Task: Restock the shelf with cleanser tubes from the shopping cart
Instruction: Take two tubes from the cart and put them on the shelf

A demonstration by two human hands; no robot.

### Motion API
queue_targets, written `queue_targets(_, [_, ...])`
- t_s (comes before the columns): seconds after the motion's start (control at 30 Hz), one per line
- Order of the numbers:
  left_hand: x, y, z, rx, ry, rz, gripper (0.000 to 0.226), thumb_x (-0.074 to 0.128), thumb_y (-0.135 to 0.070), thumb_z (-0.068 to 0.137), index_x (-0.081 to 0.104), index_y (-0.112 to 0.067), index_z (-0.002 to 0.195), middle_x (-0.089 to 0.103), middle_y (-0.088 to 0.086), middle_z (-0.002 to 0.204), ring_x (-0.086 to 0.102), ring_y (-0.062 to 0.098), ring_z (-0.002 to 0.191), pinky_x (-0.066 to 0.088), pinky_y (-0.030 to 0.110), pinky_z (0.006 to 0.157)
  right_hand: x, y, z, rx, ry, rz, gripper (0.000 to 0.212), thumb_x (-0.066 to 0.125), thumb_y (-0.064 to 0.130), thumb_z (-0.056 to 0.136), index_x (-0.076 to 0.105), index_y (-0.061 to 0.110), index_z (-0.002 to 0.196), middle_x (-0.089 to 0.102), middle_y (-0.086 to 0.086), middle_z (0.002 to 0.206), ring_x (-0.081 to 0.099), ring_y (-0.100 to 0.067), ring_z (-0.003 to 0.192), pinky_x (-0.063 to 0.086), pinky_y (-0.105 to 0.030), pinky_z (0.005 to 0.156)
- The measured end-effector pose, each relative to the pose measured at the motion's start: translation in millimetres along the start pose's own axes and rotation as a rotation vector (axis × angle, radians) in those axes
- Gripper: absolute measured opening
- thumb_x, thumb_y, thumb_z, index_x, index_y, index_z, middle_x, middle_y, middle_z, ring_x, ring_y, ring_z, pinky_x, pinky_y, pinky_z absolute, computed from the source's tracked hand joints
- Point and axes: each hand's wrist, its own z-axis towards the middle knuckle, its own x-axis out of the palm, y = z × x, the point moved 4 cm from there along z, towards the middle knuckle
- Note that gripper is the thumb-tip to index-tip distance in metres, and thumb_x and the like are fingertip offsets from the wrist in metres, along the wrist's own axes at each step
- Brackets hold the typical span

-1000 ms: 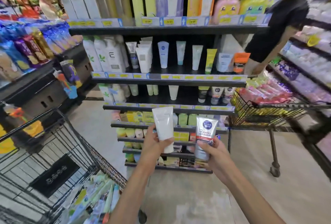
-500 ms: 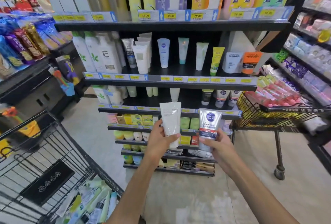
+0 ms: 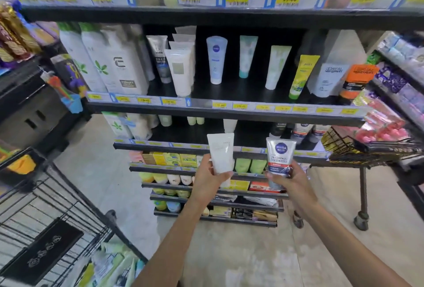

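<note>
My left hand (image 3: 207,182) grips a plain white cleanser tube (image 3: 221,153) upright, crimped end up. Beside it, my right hand (image 3: 290,182) holds a silver Nivea Men tube (image 3: 279,157), also upright. Both tubes hang in front of the lower shelves of the black shelf unit (image 3: 224,113). On the eye-level shelf stand several cleanser tubes, among them a white tube (image 3: 180,73) and a blue Nivea tube (image 3: 216,59). The shopping cart (image 3: 68,199) is at the lower left, with more tubes (image 3: 110,268) lying in its basket.
A second wire cart (image 3: 367,149) loaded with pink packs stands at the right, close to the shelf end. Large white bottles (image 3: 107,61) fill the left of the eye-level shelf. Snack racks (image 3: 18,32) line the far left.
The view has drawn closer to the shelf unit. Both hands have kept hold of their tubes and sit slightly higher and nearer the shelves. The person at the upper right has left the view.
</note>
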Motion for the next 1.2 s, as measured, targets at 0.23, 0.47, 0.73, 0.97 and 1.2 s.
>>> queue_targets(0.23, [7,37,63,0.014,-0.013,0.084,0.066,0.089,-0.018,0.078,0.050,-0.028,0.131,0.066,-0.006,0.128,0.065,0.014,0.114,0.061,0.039,0.090,-3,-36,63,-0.080,0.010,-0.141,0.053,0.083,0.019,0.085,0.054,0.025,0.129,0.071,0.006,0.115,0.067,-0.011,0.104,0.054,-0.040,0.095])
queue_targets(0.47, [14,43,121,0.147,-0.055,0.085,0.061,0.089,-0.014,0.077,0.050,-0.024,0.123,0.069,-0.004,0.124,0.066,0.013,0.114,0.060,0.034,0.088,-9,-84,99,-0.132,-0.042,-0.107,0.064,0.089,0.030,0.078,0.055,0.035,0.132,0.071,0.009,0.120,0.066,-0.015,0.112,0.050,-0.041,0.097])
queue_targets(0.73, [30,20,184,0.301,-0.125,0.110,0.067,0.091,-0.015,0.075,0.050,-0.018,0.128,0.067,-0.003,0.121,0.066,0.015,0.113,0.058,0.042,0.097,-10,-104,108,-0.195,-0.019,0.000,0.067,0.090,0.024,0.075,0.057,0.032,0.133,0.075,0.009,0.116,0.068,-0.014,0.112,0.051,-0.046,0.106])
queue_targets(0.97, [48,27,217,0.324,-0.187,0.369,0.072,0.094,-0.018,0.070,0.051,-0.013,0.128,0.064,0.007,0.129,0.062,0.024,0.119,0.055,0.045,0.100,-13,-109,122,-0.224,0.010,0.030,0.080,0.094,0.040,0.066,0.056,0.033,0.136,0.073,0.007,0.121,0.068,-0.015,0.115,0.049,-0.048,0.109])
queue_targets(1.2, [50,30,222,0.338,-0.236,0.568,0.075,0.096,-0.024,0.065,0.051,-0.009,0.123,0.063,0.010,0.128,0.060,0.030,0.121,0.054,0.050,0.098,-22,-110,127,-0.245,0.023,0.127,0.060,0.088,0.020,0.079,0.059,0.034,0.129,0.074,-0.001,0.122,0.069,-0.023,0.117,0.047,-0.053,0.111])
